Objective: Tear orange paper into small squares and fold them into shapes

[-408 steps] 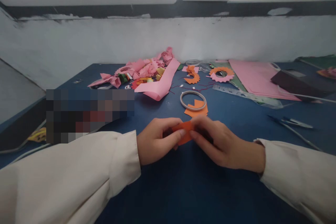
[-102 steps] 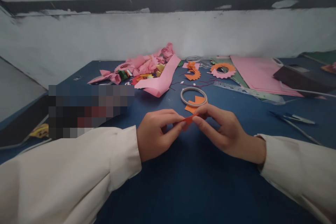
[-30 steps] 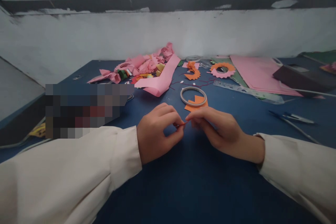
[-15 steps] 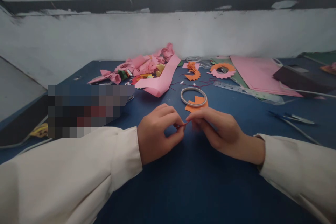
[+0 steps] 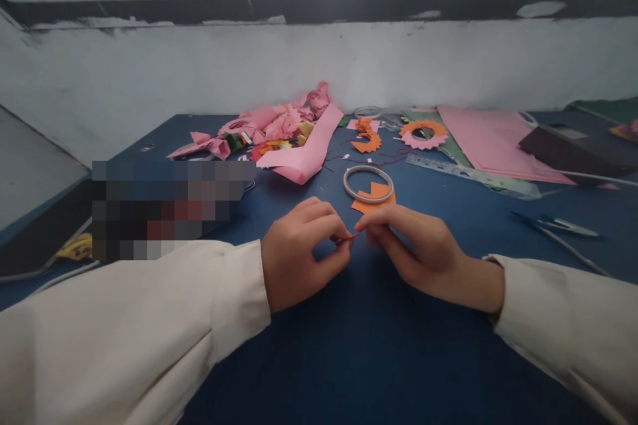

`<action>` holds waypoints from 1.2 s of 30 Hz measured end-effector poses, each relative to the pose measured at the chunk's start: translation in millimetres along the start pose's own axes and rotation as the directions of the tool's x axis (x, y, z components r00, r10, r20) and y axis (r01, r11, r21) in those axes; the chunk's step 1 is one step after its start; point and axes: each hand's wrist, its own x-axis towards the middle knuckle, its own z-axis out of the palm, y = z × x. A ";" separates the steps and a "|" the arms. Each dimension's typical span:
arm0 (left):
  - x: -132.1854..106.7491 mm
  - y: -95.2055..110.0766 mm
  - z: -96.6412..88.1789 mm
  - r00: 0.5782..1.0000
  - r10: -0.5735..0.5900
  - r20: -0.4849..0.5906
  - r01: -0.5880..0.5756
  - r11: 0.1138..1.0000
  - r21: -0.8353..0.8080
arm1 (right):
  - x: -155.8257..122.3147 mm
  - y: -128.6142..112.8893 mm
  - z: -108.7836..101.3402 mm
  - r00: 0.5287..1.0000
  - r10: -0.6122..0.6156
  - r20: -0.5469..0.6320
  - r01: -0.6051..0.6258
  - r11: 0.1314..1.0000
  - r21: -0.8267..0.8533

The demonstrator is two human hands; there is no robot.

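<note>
Between my two hands runs a short, thin red thread [image 5: 354, 236]. My left hand [image 5: 304, 252] pinches one end of it between thumb and fingers. The other end sits in the fingertips of my right hand [image 5: 419, 242], which are also closed in a pinch. Both hands hover low over the dark blue table [image 5: 319, 358]. Just beyond the fingertips, a narrow roll of tape [image 5: 348, 189] lies on its side on top of an orange paper piece [image 5: 385, 191]. The fingers hide part of that paper.
Crumpled pink paper [image 5: 279, 125] and a folded pink strip [image 5: 309, 163] lie back left. Behind the tape are an orange paper curl [image 5: 371, 139] and a scalloped paper ring [image 5: 423, 139]. A clear ruler [image 5: 448, 169], pink sheets [image 5: 478, 126] and a pen [image 5: 568, 226] are on the right.
Almost nothing differs. Both hands keep their pinch on the red thread, and the right fingertips have shifted only slightly.
</note>
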 end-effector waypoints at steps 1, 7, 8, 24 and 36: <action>0.2 0.1 -0.1 1.000 -0.002 0.001 0.002 1.000 -0.001 | 0.0 -0.1 -0.1 1.000 -0.001 -0.001 0.001 1.000 -0.002; 0.6 -0.7 0.4 1.000 -0.010 0.005 0.010 1.000 0.001 | -0.2 0.0 0.3 1.000 -0.003 -0.003 0.003 1.000 -0.002; 0.5 -0.9 0.6 1.000 -0.010 0.004 0.010 1.000 -0.002 | -0.4 0.1 0.3 1.000 -0.002 -0.003 0.002 1.000 -0.003; -0.7 0.9 0.0 1.000 -0.023 0.012 0.023 1.000 0.004 | 0.5 -1.2 -0.1 1.000 -0.006 -0.003 0.006 1.000 0.002; -0.9 1.3 -0.2 0.999 -0.040 0.030 0.040 0.999 0.013 | 1.0 -2.7 -3.2 1.000 0.015 0.006 -0.015 0.999 0.032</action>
